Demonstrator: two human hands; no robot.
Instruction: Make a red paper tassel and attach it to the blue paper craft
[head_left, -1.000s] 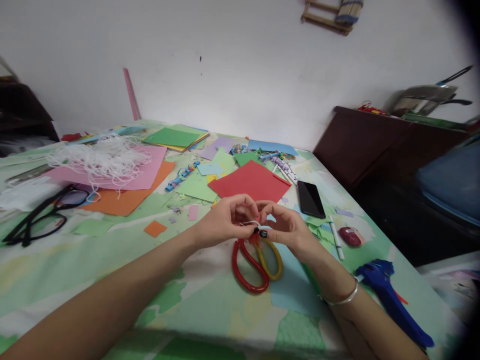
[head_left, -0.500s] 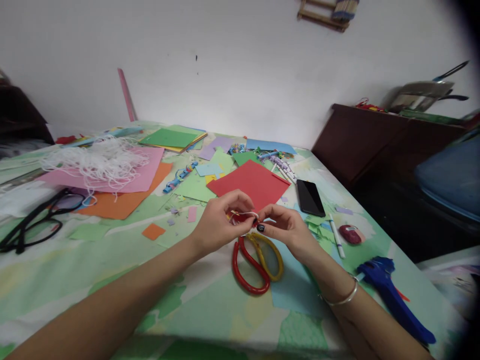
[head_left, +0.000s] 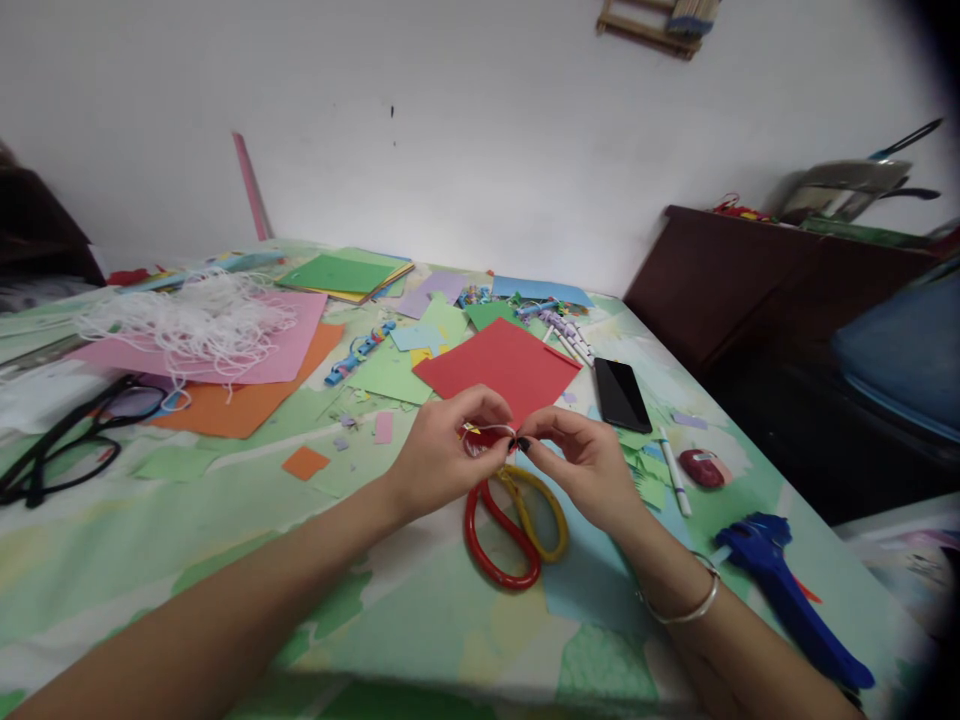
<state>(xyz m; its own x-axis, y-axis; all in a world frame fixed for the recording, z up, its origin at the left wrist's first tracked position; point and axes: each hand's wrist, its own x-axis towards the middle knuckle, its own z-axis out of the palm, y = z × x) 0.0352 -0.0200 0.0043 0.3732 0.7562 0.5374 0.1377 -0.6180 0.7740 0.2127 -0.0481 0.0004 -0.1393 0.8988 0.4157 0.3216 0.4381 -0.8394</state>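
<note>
pinching the white cord [head_left: 492,428] between thumb and curled forefinger, the left hand [head_left: 450,447] is meeting the right hand [head_left: 589,465], whose fingertips are nipping its end; the cord is stretching near the scissors [head_left: 513,581] and red paper [head_left: 499,362].

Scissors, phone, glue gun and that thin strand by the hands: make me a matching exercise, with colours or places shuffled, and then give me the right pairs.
1. scissors
2. phone
3. glue gun
4. thin strand

A. blue, beside the right forearm
B. white, at the left hand
C. red-and-yellow-handled
D. black, to the right of the red sheet

Pairs: 1-C, 2-D, 3-A, 4-B.
</note>
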